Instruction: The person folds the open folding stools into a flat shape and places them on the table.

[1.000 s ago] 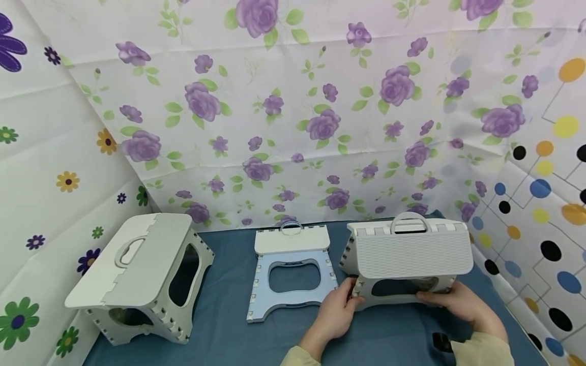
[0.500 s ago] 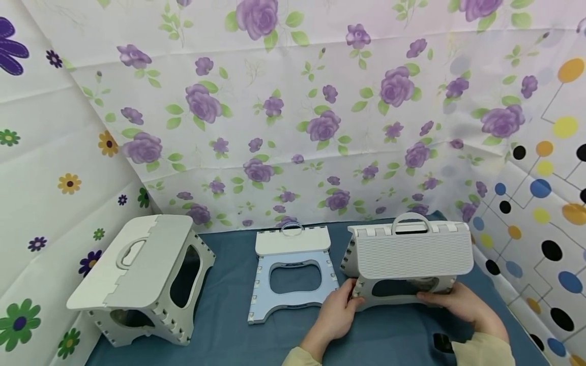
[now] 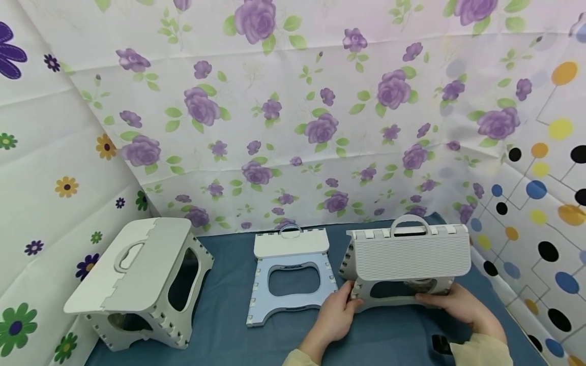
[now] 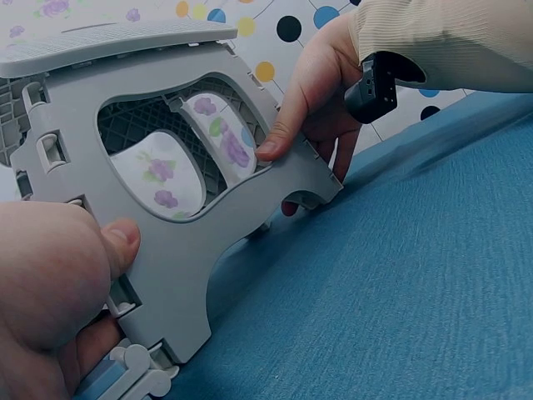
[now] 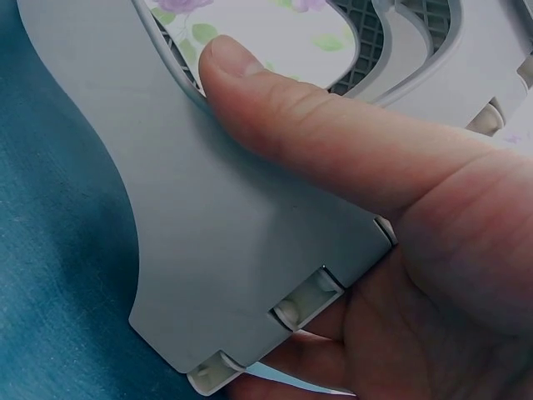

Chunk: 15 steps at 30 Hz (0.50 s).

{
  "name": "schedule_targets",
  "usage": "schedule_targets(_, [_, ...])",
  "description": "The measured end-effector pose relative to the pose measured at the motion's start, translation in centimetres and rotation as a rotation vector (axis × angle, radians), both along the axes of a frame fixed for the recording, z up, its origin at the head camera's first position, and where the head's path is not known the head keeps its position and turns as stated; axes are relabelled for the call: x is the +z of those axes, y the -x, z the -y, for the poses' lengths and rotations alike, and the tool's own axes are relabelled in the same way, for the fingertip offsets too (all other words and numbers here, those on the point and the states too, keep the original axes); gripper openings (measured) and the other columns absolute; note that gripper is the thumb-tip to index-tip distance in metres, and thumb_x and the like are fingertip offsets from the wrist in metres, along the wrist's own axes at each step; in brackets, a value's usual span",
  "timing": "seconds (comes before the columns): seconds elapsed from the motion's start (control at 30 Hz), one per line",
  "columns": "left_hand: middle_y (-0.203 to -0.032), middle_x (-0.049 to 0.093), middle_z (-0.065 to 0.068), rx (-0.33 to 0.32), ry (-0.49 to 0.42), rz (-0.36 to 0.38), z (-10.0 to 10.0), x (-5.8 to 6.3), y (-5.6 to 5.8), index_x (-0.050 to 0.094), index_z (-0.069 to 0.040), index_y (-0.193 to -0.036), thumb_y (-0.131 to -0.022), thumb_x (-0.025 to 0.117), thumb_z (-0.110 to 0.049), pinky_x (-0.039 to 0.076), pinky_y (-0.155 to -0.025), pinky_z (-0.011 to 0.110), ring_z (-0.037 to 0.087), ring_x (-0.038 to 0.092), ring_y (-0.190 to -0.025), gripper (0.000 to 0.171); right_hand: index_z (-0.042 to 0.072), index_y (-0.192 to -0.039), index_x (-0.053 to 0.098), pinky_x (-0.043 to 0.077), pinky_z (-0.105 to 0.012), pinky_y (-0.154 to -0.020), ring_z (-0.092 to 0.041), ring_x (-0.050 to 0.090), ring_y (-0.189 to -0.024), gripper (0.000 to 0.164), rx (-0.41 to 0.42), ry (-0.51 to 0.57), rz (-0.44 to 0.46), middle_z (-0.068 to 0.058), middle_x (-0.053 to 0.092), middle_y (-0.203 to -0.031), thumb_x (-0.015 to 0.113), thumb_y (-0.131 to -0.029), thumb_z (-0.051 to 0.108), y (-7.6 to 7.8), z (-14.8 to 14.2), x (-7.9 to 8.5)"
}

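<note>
A grey folding stool stands at the right of the head view, its top partly folded up like a roof and its handle loop upright. My left hand grips the lower left edge of its front leg panel, thumb on the face in the left wrist view. At the lower right of that panel my right hand holds on, its thumb across the panel beside the oval opening and its fingers behind the edge. A blue and white folding stool lies flat just left of my left hand.
A third folding stool, pale grey, stands unfolded at the far left. Blue cloth covers the table. A flowered curtain hangs behind, with a dotted sheet on the right. A black wrist camera sits below my right hand.
The head view has shifted slightly. Both hands keep their grip on the grey folding stool, and none of the stools has visibly moved on the table.
</note>
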<state>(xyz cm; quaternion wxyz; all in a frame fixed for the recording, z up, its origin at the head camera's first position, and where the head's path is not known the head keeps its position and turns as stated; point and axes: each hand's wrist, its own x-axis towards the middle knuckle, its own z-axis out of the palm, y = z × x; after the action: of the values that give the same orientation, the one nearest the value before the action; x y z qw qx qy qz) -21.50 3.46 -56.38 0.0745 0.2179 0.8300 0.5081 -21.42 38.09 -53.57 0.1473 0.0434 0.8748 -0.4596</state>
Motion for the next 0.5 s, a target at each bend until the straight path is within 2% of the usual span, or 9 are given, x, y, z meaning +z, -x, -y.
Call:
schedule_targets(0.27, [-0.109, 0.073, -0.007, 0.004, 0.013, -0.007, 0.04, 0.12, -0.04, 0.065, -0.018, -0.131, -0.108, 0.066, -0.030, 0.051, -0.074, 0.032, 0.003, 0.060, -0.085, 0.026, -0.013, -0.154, 0.041, 0.051, -0.063, -0.100, -0.051, 0.057, -0.131, 0.084, 0.022, 0.007, -0.017, -0.036, 0.054, -0.147, 0.079, -0.100, 0.039, -0.01, 0.11, 0.01])
schedule_targets(0.5, [-0.100, 0.069, -0.010, -0.002, 0.033, -0.006, 0.08, 0.19, -0.08, 0.064, -0.019, -0.130, -0.108, 0.065, -0.030, 0.046, -0.070, 0.031, 0.005, 0.055, -0.078, 0.024, -0.013, -0.156, 0.038, 0.049, -0.064, -0.101, -0.055, 0.051, -0.136, 0.089, 0.015, -0.011, -0.010, -0.038, 0.049, -0.151, 0.079, -0.099, 0.041, 0.02, 0.10, 0.00])
